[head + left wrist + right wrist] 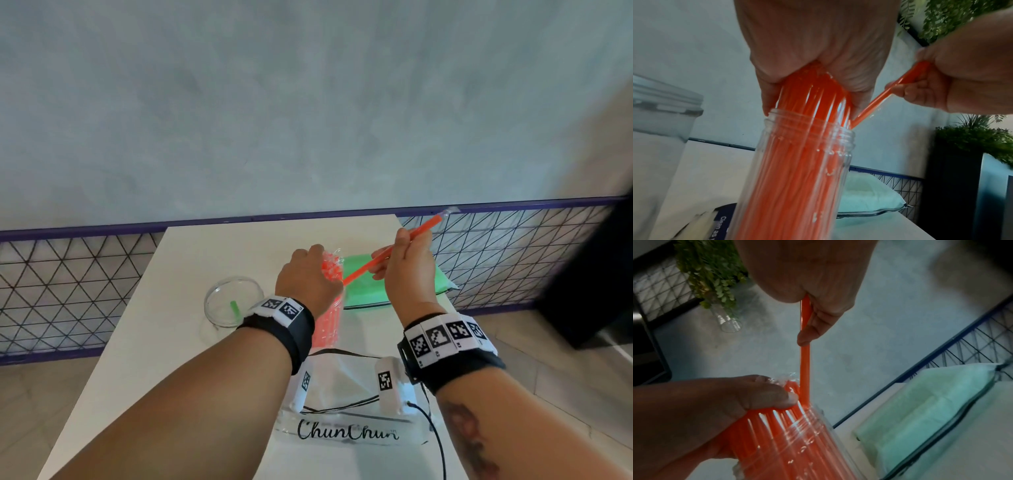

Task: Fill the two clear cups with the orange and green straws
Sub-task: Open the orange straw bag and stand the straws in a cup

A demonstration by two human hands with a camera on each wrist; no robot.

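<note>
Left hand (306, 278) is curling its fingers around the top of the bundle of orange plastic straws (797, 162), which is standing in the tall clear plastic cup with a threaded rim (795, 178) at table centre; the straw tops are poking out above the hand, still in clear wrappers. Right hand (404, 263) is pinching a single long orange straw (387, 255) between thumb and fingers, closed around its shaft. That straw is running diagonally: lower tip at about 8 o'clock from the right hand, touching the bundle at the cup rim just beside the left fingers (791, 398); upper end, with a bit of clear wrapper on it, is pointing out at about 2 o'clock past the table's far edge. Whether the tip is inside the rim I cannot tell for sure. Second clear cup (233, 301) is sitting at 9 o'clock from the first, apart from it, with one short green straw piece (235, 308) showing inside. Flat clear bag of green straws (376, 284) is lying at 2 o'clock from the orange cup, behind both hands. Clear bag printed "ChunChun" (346, 430) is lying at 6 o'clock, near the table's (205, 246) close edge, under the wrists.
</note>
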